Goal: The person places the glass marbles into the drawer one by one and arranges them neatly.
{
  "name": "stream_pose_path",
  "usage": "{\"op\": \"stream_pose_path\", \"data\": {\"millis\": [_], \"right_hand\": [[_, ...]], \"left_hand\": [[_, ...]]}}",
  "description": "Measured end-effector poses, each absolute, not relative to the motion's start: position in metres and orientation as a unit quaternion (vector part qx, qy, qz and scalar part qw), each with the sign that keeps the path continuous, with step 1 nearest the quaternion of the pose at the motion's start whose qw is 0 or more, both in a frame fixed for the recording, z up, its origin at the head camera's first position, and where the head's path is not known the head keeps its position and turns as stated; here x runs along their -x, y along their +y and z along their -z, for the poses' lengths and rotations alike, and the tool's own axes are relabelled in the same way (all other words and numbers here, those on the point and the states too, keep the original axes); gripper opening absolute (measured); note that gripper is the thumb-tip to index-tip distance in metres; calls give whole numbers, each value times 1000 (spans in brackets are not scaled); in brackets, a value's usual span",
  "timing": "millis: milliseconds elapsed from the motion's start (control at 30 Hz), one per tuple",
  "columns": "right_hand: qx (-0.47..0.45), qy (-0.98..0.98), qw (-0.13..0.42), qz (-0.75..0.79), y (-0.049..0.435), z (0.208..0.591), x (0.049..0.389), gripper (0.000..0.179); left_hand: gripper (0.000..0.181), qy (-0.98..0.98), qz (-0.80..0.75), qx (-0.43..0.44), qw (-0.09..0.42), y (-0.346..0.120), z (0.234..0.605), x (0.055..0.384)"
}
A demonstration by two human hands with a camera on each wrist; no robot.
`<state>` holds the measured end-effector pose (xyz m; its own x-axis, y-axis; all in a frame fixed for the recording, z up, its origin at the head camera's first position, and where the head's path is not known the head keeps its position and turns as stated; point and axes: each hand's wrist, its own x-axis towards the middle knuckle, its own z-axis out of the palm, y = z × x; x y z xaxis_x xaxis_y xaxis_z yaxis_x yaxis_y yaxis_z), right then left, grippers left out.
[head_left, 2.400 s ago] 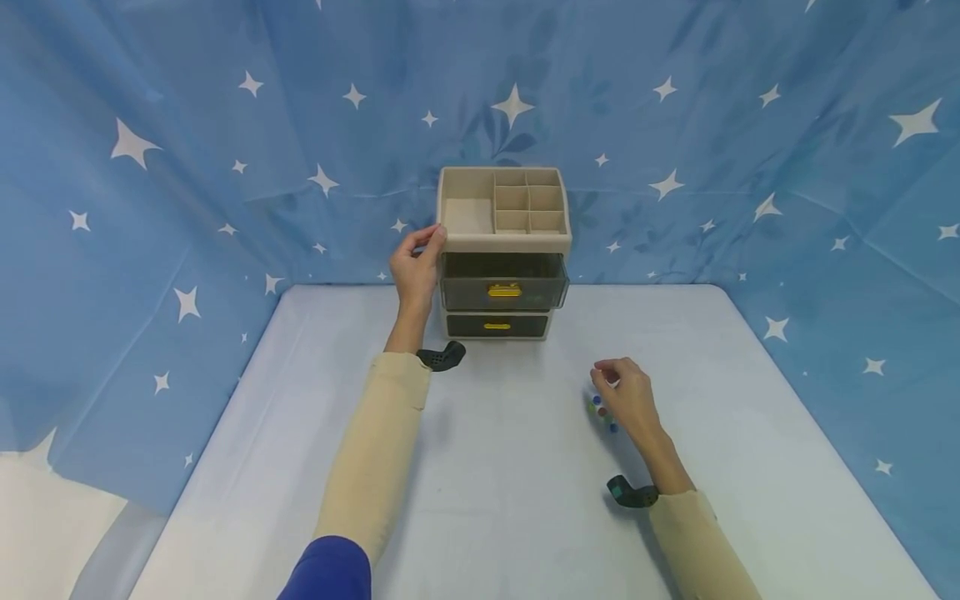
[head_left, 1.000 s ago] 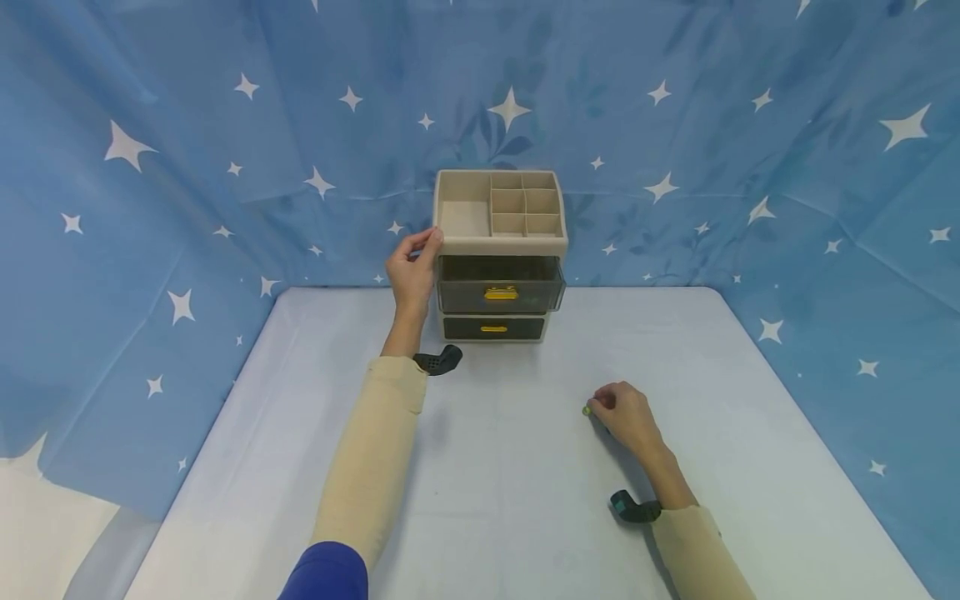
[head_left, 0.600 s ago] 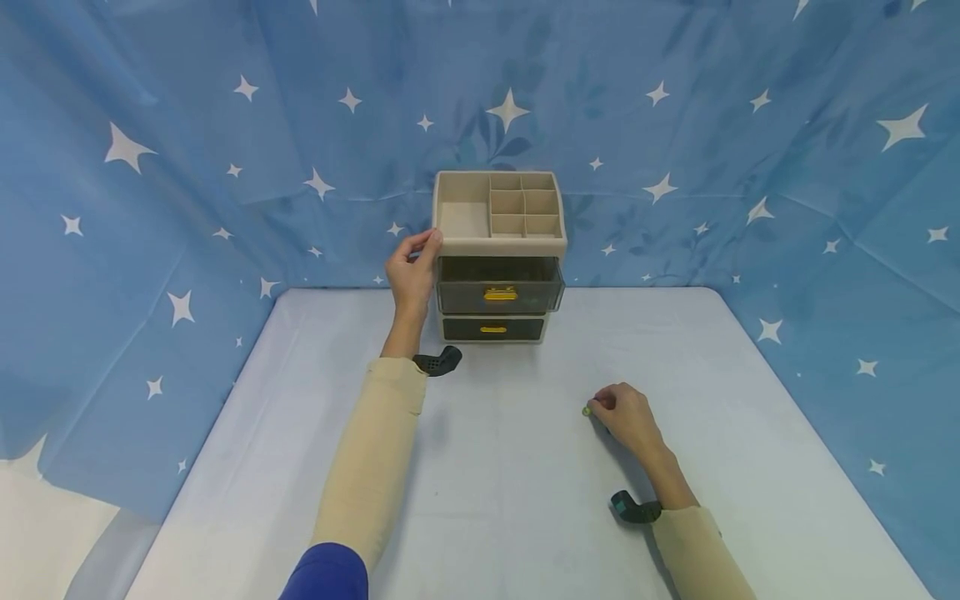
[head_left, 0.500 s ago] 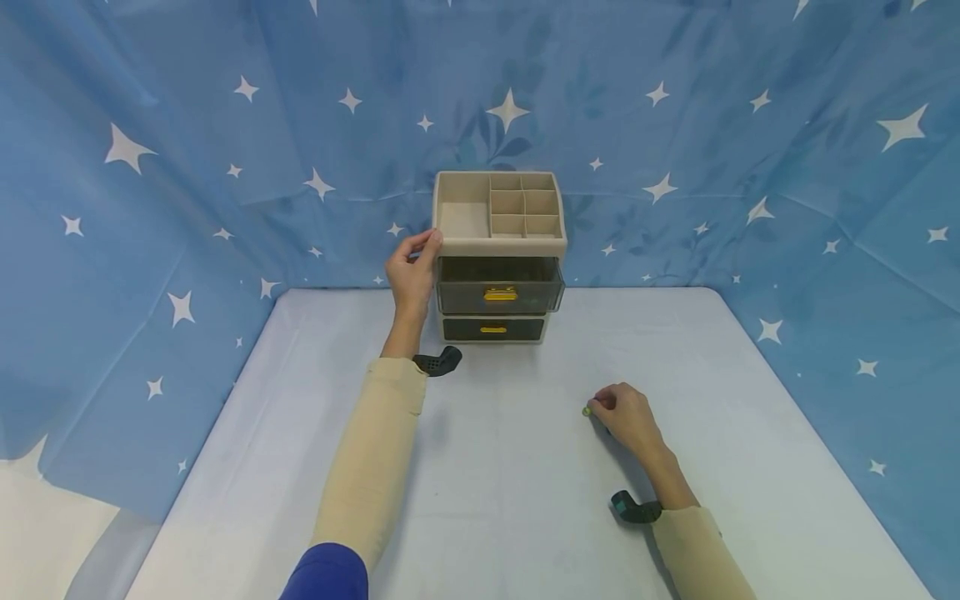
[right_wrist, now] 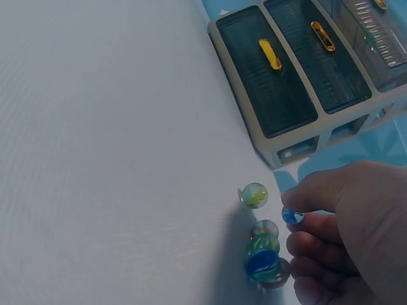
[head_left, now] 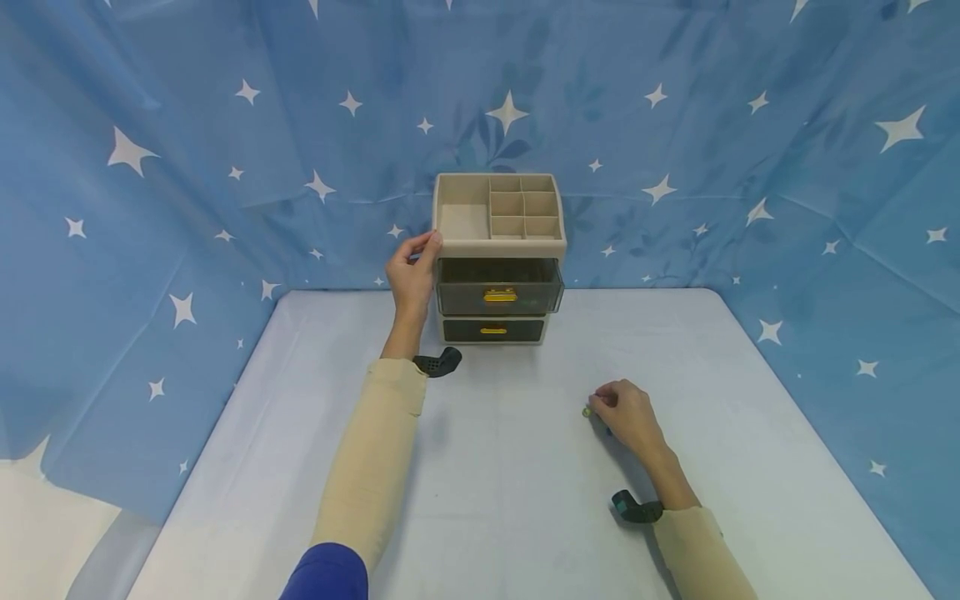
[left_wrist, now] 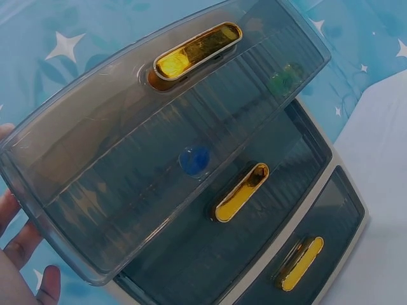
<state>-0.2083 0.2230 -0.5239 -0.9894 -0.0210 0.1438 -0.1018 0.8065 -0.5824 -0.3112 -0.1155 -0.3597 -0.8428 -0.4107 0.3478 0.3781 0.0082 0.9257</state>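
My right hand (head_left: 628, 412) is low over the table; in the right wrist view its thumb and forefinger pinch a small blue-and-clear glass marble (right_wrist: 292, 216). Just left of those fingertips lies a yellow-green marble (right_wrist: 254, 196), beside a cluster of several marbles (right_wrist: 261, 259), mostly hidden by the hand in the head view. My left hand (head_left: 412, 271) grips the front left corner of a beige drawer organizer (head_left: 501, 248). Its smoky top drawer (left_wrist: 114, 171) is pulled out. Through the drawer I see a blue marble (left_wrist: 194, 161) and green ones (left_wrist: 286, 79).
The organizer's top has a large compartment (head_left: 463, 218) and several small ones. Below the pulled-out drawer, a bottom drawer (head_left: 465, 331) with a gold handle is closed. A white-covered table (head_left: 510, 467) meets a blue star-patterned curtain (head_left: 315, 125) at the back and sides.
From above the marbles, my right hand has come down and slightly nearer me, taken hold of a blue marble, then risen a little. My left hand stays at the organizer's corner.
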Motion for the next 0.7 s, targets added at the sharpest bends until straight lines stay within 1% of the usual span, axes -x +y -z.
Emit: {"op": "stream_pose_path", "data": {"millis": [267,500,700], "right_hand": [[-41,-945,91,-312,220,517,207,21],[-33,-935,81,-343,215,511,207,22],[-28,-933,91,-347,210,507,207,23]], "left_hand": [[26,-651,706,-20,277,-114,362,313],[26,-650,707,-20,276,-115,362,313],[27,-654,705,-17,273,-115,361,313]]}}
